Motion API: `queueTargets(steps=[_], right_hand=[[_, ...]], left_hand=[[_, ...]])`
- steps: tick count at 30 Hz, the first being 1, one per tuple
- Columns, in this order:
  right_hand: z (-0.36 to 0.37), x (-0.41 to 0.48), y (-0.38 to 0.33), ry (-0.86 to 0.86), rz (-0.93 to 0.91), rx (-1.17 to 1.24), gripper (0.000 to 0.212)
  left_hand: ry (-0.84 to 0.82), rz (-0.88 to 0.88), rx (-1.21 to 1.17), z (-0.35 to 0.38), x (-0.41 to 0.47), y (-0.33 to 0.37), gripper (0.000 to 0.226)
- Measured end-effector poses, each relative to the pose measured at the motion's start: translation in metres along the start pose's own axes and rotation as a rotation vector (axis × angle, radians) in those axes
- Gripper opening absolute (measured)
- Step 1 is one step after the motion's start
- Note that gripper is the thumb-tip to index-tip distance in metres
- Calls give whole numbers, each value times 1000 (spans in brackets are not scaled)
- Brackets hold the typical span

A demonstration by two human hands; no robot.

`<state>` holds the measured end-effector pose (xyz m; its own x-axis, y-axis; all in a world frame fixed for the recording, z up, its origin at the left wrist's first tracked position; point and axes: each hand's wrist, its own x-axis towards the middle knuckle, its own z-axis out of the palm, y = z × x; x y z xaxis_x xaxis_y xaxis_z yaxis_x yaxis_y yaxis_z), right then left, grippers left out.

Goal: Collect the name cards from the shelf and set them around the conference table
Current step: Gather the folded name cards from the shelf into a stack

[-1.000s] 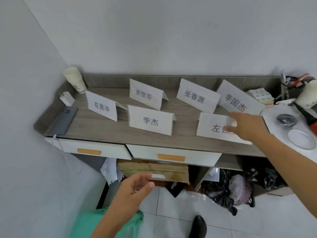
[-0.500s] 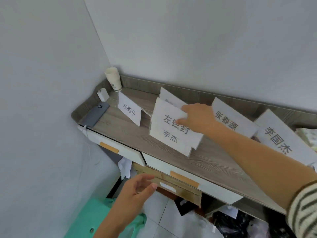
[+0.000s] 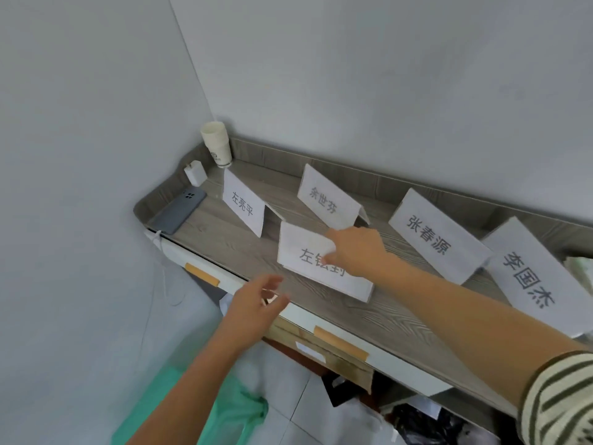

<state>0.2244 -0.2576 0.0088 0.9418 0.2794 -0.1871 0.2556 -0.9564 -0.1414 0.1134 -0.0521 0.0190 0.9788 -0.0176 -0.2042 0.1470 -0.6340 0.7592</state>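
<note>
1. One grey wood-grain shelf (image 3: 231, 248) with white drawers beneath fills the corner; it is the largest item and carries every remaining card.
2. Four white folded paper name cards stand apart on it: the far-right card (image 3: 532, 277), the card beside it (image 3: 433, 236), the rear middle card (image 3: 327, 199) and the left card (image 3: 244, 205).
3. The white folded-card stack (image 3: 308, 268) lies at the front middle of the shelf. A second ago the card now on top stood at the right end of the shelf; the right hand has carried it left and laid it over the front middle card. Judgement: two cards are now gathered, four remain, and no placement at the conference table has begun.
4. The right hand (image 3: 356, 248) rests on the stack, fingers closed down on its top face and far edge, gripping it.
5. The left hand (image 3: 256, 300) has risen to the shelf's front edge, fingers spread and empty, just short of the stack. Judgement: it is positioned to receive or steady the stack.
6. A grey phone (image 3: 179, 213), a white charger block (image 3: 195, 172) and stacked paper cups (image 3: 217, 142) occupy the left end, well clear of the stack.
</note>
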Motion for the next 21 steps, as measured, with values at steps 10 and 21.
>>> queueTargets(steps=[10,21], right_hand=[[-19,-85,78,28,98,158,65],[3,-196,239,208,838,253,40]], left_hand=[[-192,148,241,55,96,48,71],[-232,154,104,70,98,49,40]])
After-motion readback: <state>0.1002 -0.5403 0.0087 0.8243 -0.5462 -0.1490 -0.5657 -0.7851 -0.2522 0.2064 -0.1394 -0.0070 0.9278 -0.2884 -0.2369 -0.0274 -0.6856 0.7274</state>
